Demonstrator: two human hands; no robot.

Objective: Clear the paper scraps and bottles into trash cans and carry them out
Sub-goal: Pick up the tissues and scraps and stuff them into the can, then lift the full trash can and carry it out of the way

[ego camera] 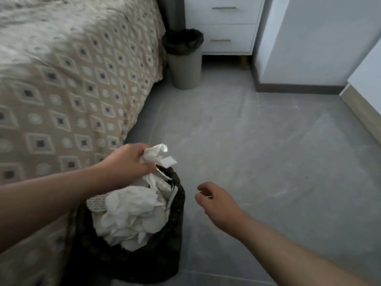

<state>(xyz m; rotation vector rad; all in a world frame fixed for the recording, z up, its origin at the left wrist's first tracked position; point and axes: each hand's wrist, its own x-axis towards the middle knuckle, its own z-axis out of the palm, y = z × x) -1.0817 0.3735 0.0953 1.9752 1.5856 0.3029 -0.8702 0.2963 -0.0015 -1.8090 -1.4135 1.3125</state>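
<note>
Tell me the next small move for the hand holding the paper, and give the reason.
Probably lower the left hand slightly and release the paper scraps into the black-lined trash can. The hand grips the scraps just above the can's rim. The can is heaped with crumpled paper, so pressing them down may help. The right hand hovers beside it, holding nothing.

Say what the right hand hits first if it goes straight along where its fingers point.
The right hand likely meets the black liner rim of the near trash can, just below the paper scraps the left hand grips. Depth unclear.
</note>
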